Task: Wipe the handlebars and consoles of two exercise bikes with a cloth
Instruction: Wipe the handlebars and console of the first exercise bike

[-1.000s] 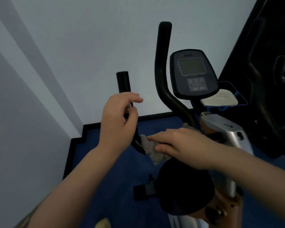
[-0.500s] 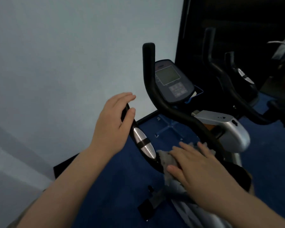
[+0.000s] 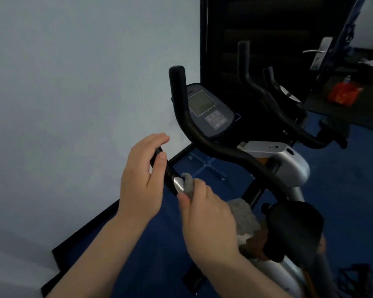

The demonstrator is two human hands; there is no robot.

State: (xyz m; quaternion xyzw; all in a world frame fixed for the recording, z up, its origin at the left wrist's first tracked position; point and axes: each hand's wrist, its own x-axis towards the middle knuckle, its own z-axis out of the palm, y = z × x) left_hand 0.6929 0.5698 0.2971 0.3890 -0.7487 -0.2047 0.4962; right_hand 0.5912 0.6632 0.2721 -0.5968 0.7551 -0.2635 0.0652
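Note:
The near exercise bike has black handlebars (image 3: 205, 138) and a dark console (image 3: 211, 112) with a grey screen. My left hand (image 3: 142, 179) grips the upper end of the left handlebar grip (image 3: 169, 173). My right hand (image 3: 207, 222) presses a grey cloth (image 3: 242, 214) around that same grip, just below its silver pulse sensor (image 3: 178, 184). Part of the cloth hangs behind my right hand. A second bike's black handlebars (image 3: 274, 100) stand farther right in the dark.
A pale wall fills the left side. The floor (image 3: 353, 190) is blue carpet. The near bike's black saddle (image 3: 293, 231) sits at lower right. A dark panel stands behind the bikes; an orange bag (image 3: 343, 93) and a door handle (image 3: 317, 51) are at far right.
The view swung right and downward. My right hand slid the cloth up the left grip toward the silver sensor. My left hand stayed on the grip's upper end.

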